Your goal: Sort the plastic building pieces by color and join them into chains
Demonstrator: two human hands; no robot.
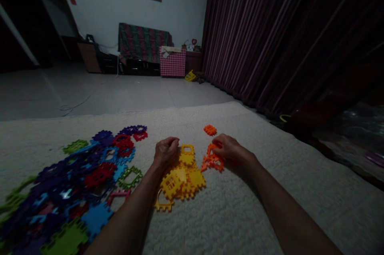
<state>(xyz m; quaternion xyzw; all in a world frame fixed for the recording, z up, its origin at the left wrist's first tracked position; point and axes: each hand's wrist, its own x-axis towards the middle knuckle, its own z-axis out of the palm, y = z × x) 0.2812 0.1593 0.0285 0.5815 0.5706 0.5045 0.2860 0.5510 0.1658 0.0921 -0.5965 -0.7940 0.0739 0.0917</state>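
My right hand (pixel 229 149) is closed at the small group of orange interlocking plastic pieces (pixel 217 163), its fingertips on one of them. A separate orange piece (pixel 210 130) lies just beyond that hand. My left hand (pixel 165 152) is closed beside the far end of a heap of yellow interlocking pieces (pixel 196 179); its fingers curl inward, and whatever they may hold is hidden. Among the yellow pieces are a square with a window opening (pixel 187 149) and an arch-shaped frame (pixel 164 201).
Left of my left arm spreads a mixed heap of purple, blue, red and green pieces (pixel 69 167). Everything lies on a cream quilted mat (pixel 240 215). Past it are a tiled floor (pixel 150 91) with a cable, a low cabinet, and long purple curtains (pixel 255 39) on the right.
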